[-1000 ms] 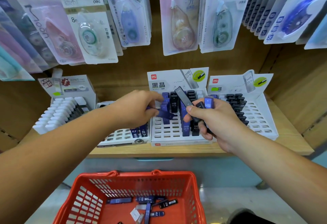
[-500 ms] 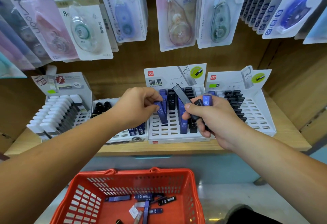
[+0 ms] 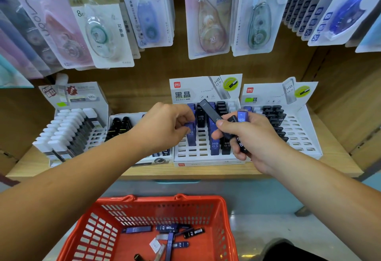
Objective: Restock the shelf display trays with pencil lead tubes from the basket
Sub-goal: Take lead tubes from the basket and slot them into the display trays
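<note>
My left hand point(image 3: 165, 126) pinches a blue lead tube point(image 3: 190, 135) standing upright in the left column of the middle white slotted tray point(image 3: 198, 155). My right hand point(image 3: 247, 137) hovers just right of it, shut on a bunch of lead tubes point(image 3: 240, 116), black and blue, one black tube sticking up and left. Blue and black tubes stand in the tray's back and middle slots. Below, the red basket point(image 3: 222, 219) holds several loose tubes point(image 3: 171, 234). A second white tray point(image 3: 299, 137) at the right carries black tubes along its left side.
Two more trays stand on the wooden shelf at the left, one with white-capped items point(image 3: 68, 128), one with black tubes point(image 3: 121, 124). Packaged correction tapes point(image 3: 210, 17) hang above. The shelf's wooden side wall point(image 3: 350, 104) closes the right.
My left hand has turned the blue tube from slanted to upright and lowered it into a left-column slot. The right hand has barely shifted with its bunch.
</note>
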